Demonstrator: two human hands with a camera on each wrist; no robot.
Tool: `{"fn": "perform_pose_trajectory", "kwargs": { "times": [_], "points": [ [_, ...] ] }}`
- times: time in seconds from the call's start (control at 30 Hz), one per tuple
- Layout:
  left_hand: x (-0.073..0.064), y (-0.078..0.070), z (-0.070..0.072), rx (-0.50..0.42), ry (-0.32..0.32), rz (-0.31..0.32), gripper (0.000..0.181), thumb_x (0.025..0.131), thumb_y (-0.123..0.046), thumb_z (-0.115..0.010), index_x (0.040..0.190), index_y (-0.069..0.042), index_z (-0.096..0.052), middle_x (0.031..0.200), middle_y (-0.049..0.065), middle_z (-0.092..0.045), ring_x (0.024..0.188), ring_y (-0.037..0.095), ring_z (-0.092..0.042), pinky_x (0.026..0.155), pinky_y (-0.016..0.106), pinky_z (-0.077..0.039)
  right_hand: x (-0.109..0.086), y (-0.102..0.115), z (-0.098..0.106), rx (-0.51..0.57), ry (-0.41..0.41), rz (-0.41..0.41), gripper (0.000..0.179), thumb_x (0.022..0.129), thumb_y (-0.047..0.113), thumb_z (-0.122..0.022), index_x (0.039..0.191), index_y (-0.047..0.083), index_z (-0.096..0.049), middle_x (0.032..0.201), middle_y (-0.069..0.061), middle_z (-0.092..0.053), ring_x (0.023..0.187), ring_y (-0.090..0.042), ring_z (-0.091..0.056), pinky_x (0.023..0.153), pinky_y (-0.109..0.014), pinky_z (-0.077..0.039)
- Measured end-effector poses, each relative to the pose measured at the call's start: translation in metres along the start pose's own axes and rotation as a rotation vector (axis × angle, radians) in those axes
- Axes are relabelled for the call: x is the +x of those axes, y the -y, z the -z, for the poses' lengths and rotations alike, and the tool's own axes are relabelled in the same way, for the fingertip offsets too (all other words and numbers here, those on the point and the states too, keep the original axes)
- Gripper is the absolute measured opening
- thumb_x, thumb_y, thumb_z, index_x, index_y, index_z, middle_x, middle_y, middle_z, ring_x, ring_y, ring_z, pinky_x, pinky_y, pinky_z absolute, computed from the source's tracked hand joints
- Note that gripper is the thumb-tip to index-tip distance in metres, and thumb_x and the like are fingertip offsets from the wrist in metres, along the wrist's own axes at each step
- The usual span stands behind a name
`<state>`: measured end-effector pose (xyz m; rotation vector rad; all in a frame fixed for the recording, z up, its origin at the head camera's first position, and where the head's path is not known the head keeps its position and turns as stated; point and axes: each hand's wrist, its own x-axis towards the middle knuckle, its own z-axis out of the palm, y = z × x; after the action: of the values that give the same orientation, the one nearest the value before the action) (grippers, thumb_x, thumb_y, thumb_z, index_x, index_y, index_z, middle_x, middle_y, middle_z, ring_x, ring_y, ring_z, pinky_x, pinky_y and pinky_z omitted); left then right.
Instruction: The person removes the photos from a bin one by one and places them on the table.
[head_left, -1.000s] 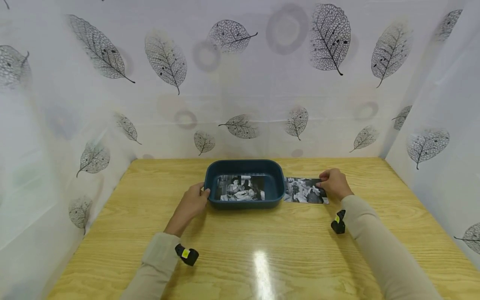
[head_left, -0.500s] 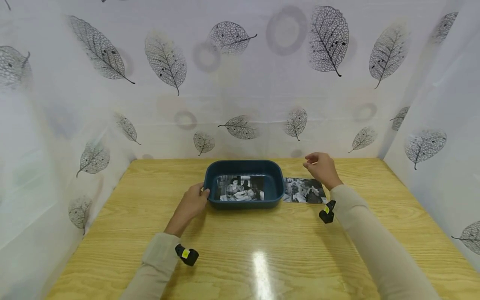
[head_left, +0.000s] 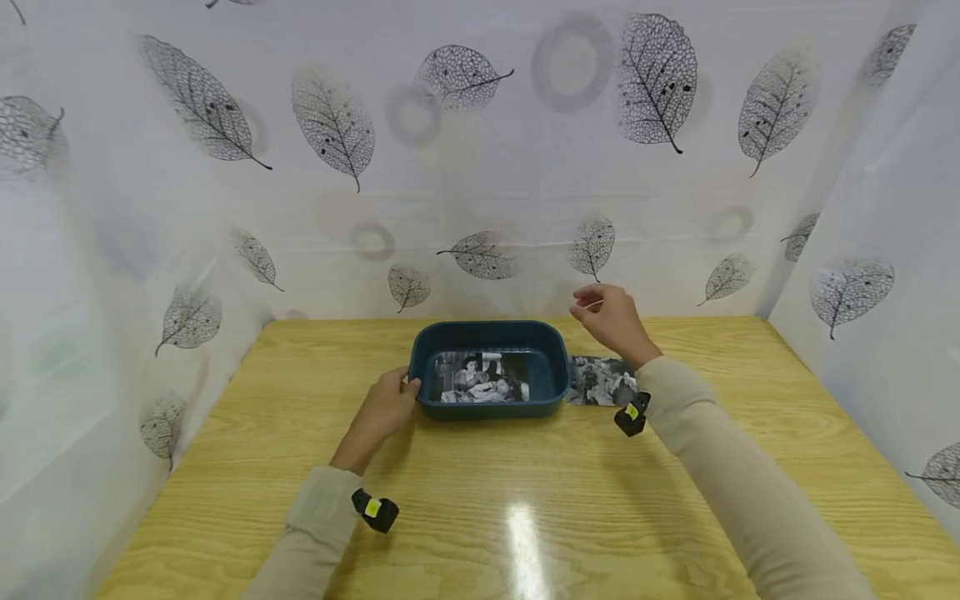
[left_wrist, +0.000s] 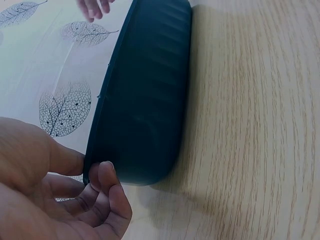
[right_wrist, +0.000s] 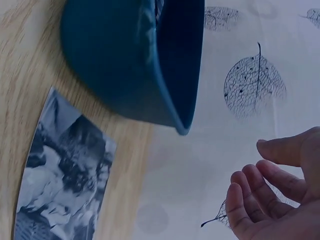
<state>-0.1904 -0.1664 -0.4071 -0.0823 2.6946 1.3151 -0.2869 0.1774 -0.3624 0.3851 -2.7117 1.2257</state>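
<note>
A dark blue rectangular plastic basin (head_left: 487, 411) stands on the table with a black-and-white photo (head_left: 483, 379) lying inside it. My left hand (head_left: 382, 408) grips the basin's left end; in the left wrist view, thumb and fingers pinch its rim (left_wrist: 95, 125). Just right of the basin, a second black-and-white photo (head_left: 600, 381) lies on the wood, partly covered by my right wrist in the head view. My right hand (head_left: 615, 318) is raised above and behind that photo. Its fingers (right_wrist: 262, 192) are loosely bent and apart from the thumb, with nothing between them.
The light wooden table (head_left: 450, 517) runs back to a white curtain (head_left: 487, 167) printed with grey leaves, which also hangs on both sides. A small black wrist camera (head_left: 633, 414) sits at the right cuff, another wrist camera (head_left: 375, 510) at the left.
My right hand has let go of the photo beside the basin, lifted, and moved left towards the basin's far right corner. The left hand and basin have stayed put.
</note>
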Motion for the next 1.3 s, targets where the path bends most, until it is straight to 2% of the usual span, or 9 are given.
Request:
{"fn": "perform_pose_trajectory", "kwargs": {
  "times": [0.37,0.7,0.9,1.13,1.3],
  "points": [
    [0.002,0.001,-0.001,0.006,0.004,0.009,0.041,0.109,-0.014,-0.044,0.146,0.004,-0.046,0.089,0.017,-0.063,0.069,0.019,-0.055,0.057,0.030,-0.043,0.004,0.018,-0.020,-0.047,0.150,0.055,0.031,0.097,0.012,-0.069,0.121,-0.007,-0.064,0.119,-0.028,-0.064,0.104,-0.039,-0.065,0.088,-0.050,-0.054],
    [-0.001,-0.001,0.000,0.008,0.008,0.010,0.045,0.109,-0.014,-0.044,0.149,0.006,-0.041,0.090,0.017,-0.062,0.070,0.019,-0.054,0.057,0.030,-0.043,0.007,0.029,-0.042,-0.075,0.262,0.055,0.038,0.095,0.014,-0.073,0.123,-0.008,-0.063,0.116,-0.025,-0.063,0.103,-0.036,-0.063,0.089,-0.047,-0.052],
    [0.000,-0.002,0.000,0.006,0.008,0.013,0.043,0.109,-0.015,-0.044,0.148,0.005,-0.043,0.091,0.017,-0.063,0.071,0.019,-0.055,0.057,0.030,-0.043,0.007,0.027,-0.058,-0.155,0.339,0.061,0.041,0.091,0.015,-0.077,0.121,-0.010,-0.063,0.114,-0.023,-0.065,0.105,-0.035,-0.063,0.092,-0.047,-0.051],
    [-0.001,-0.002,0.000,0.008,0.007,0.026,0.043,0.109,-0.015,-0.044,0.148,0.005,-0.044,0.093,0.018,-0.063,0.072,0.020,-0.055,0.058,0.030,-0.043,0.005,0.026,-0.076,-0.295,0.424,0.028,0.056,0.088,0.023,-0.082,0.126,-0.011,-0.060,0.125,-0.025,-0.063,0.116,-0.038,-0.060,0.098,-0.047,-0.049],
    [-0.001,-0.001,0.000,0.010,0.004,0.022,0.043,0.109,-0.014,-0.044,0.148,0.005,-0.043,0.095,0.018,-0.063,0.075,0.020,-0.056,0.059,0.030,-0.044,0.003,0.030,-0.087,-0.399,0.474,-0.012,0.057,0.086,0.030,-0.083,0.121,-0.008,-0.060,0.120,-0.023,-0.062,0.112,-0.038,-0.059,0.094,-0.049,-0.049]
  ]
}}
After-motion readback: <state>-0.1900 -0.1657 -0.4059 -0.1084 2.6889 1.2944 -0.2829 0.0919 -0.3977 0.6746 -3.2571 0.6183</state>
